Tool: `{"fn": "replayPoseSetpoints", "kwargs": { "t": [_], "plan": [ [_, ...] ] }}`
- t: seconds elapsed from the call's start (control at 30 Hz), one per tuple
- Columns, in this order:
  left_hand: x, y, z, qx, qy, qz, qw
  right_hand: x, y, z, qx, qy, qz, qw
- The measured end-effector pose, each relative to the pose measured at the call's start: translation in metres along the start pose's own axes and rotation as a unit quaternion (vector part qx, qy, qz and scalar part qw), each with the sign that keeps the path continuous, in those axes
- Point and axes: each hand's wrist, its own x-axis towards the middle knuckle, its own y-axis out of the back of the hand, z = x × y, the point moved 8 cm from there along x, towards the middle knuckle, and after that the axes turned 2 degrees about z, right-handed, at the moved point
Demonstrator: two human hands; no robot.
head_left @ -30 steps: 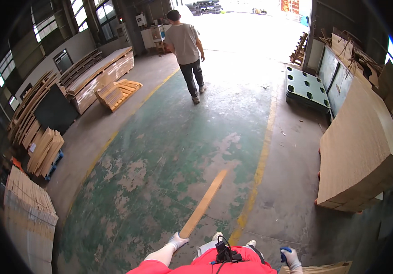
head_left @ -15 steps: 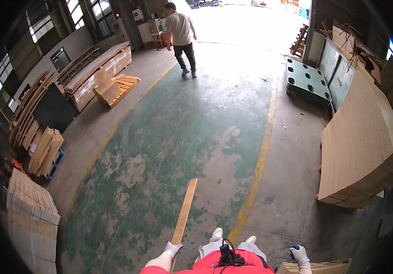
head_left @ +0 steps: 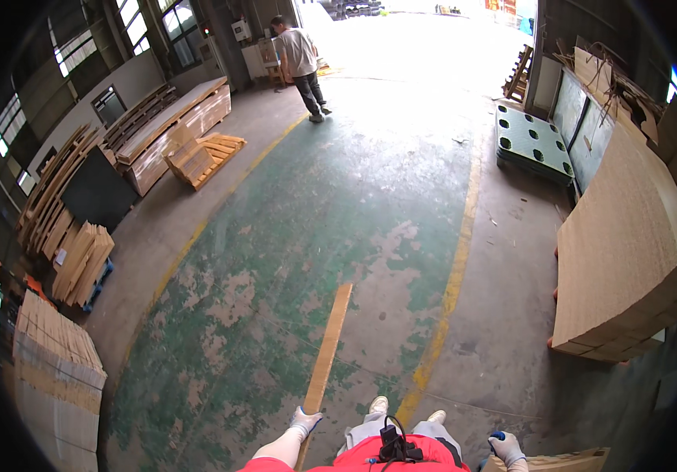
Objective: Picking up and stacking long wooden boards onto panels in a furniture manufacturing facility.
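Observation:
A long, narrow wooden strip (head_left: pixel 326 354) is gripped in my left hand (head_left: pixel 305 422), which wears a white glove with blue on the palm side. The strip points forward over the floor, and its near end runs back past my left side. My right hand (head_left: pixel 507 448), gloved the same way, is closed with its fingers curled, low on the right. Whether anything is inside that fist is hidden. Just beside and below it lie pale wooden boards (head_left: pixel 570 461), partly cut off by the lower edge of the view.
A co-worker (head_left: pixel 300 63) is on foot near the bright doorway. Stacked boards (head_left: pixel 55 354) stand at left, with a wooden pallet (head_left: pixel 204 157) farther off. On the right are a large board stack (head_left: pixel 621 252) and green plastic pallets (head_left: pixel 533 138). Yellow lines edge the worn green floor (head_left: pixel 275 259).
My left hand and the wooden strip have shifted slightly right and forward. My right hand has dropped a little and moved left. The co-worker has stepped farther away to the left.

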Motion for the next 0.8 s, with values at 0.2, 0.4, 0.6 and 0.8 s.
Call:
{"fn": "replayPoseSetpoints", "kwargs": {
  "t": [0.2, 0.4, 0.6, 0.8],
  "plan": [
    [-0.003, 0.013, -0.004, 0.031, -0.018, -0.019, 0.999, -0.003, -0.015, 0.027, -0.005, 0.02, -0.036, 0.999],
    [0.002, 0.029, 0.014, 0.078, -0.01, -0.08, 0.994, -0.018, -0.012, 0.031, 0.06, 0.071, 0.006, 0.996],
    [0.032, 0.028, 0.015, 0.1, -0.038, -0.083, 0.991, -0.036, -0.041, 0.037, 0.014, 0.011, 0.026, 0.999],
    [0.037, 0.034, 0.033, 0.099, -0.071, -0.101, 0.987, -0.085, -0.087, -0.005, -0.033, -0.017, -0.053, 0.998]
  ]
}}
